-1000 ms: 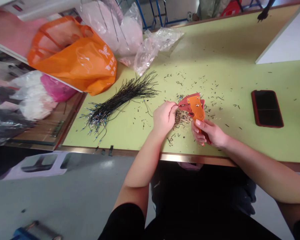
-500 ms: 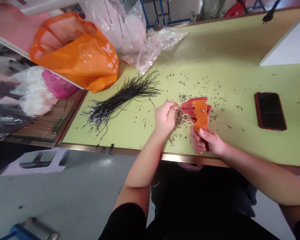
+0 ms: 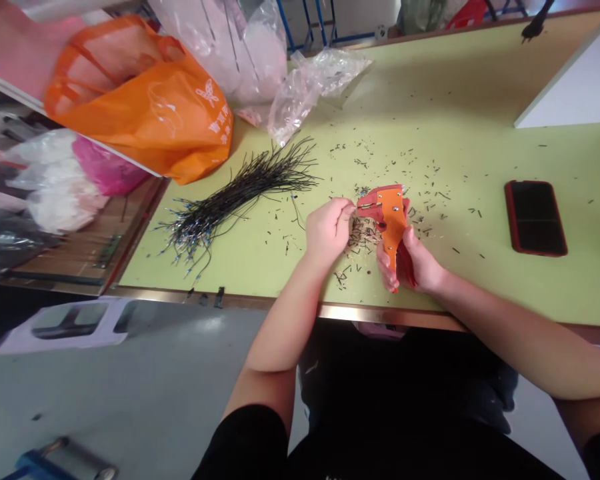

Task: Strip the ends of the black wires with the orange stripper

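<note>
The red and orange tool [image 3: 393, 210] is held over the tabletop [image 3: 485, 287], not far from the middle of its near edge, with its red nose pointed toward the left edge. Its handles are gripped by the right hand [image 3: 424, 265], whose fingers and thumb are bent loosely around them, and the handles are spread apart. The left hand [image 3: 327, 232] is closed, with finger and thumb pinched together by the tip of the nose. A thin black wire [image 3: 297, 212] is held in it, and the wire's blue end is seen poking out toward the left edge. Whether the other end is inside the tool cannot be told. Lots of little black bits [image 3: 359, 245] are scattered below and around the tool. A big bunch of black wires [image 3: 245, 187] is laid near the left edge, with an orange bag [image 3: 185, 127] beside it at the far left corner. A phone [image 3: 536, 218] is placed toward the right edge.
</note>
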The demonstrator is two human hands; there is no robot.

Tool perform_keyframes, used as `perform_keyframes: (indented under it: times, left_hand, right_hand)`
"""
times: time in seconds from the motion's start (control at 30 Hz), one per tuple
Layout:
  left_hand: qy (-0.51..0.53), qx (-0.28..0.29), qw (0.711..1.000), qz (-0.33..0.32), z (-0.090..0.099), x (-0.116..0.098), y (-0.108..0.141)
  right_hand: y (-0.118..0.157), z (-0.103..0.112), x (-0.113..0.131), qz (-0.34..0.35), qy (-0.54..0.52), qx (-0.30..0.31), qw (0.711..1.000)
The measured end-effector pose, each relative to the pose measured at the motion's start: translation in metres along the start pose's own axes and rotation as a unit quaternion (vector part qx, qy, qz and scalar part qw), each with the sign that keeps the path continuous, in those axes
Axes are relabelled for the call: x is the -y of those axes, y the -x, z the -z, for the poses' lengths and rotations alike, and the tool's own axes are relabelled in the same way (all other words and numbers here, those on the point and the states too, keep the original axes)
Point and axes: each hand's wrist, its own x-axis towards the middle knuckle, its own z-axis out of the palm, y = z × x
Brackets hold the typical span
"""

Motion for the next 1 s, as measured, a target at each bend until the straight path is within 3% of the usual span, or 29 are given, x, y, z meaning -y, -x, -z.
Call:
perform_keyframes:
  times: [0.4, 0.63, 0.8, 1.0]
  left_hand:
    - [0.018, 0.016, 0.999, 0.038, -0.006, 0.013, 0.003]
    - [0.052, 0.051, 0.994, 0.079, -0.007, 0.018, 0.002]
    - [0.036, 0.079, 0.994, 0.066, -0.005, 0.017, 0.000]
    - [0.042, 0.095, 0.992, 0.073, -0.002, 0.016, -0.002]
  right_hand:
    - [-0.007, -0.005, -0.004, 0.004, 0.011, -0.028, 1.000]
    - [-0.012, 0.018, 0.001, -0.033, 0.003, -0.004, 0.999]
    - [-0.010, 0.030, 0.009, -0.065, 0.065, -0.018, 0.996]
    - [-0.008, 0.024, 0.025, -0.112, 0.186, -0.027, 0.976]
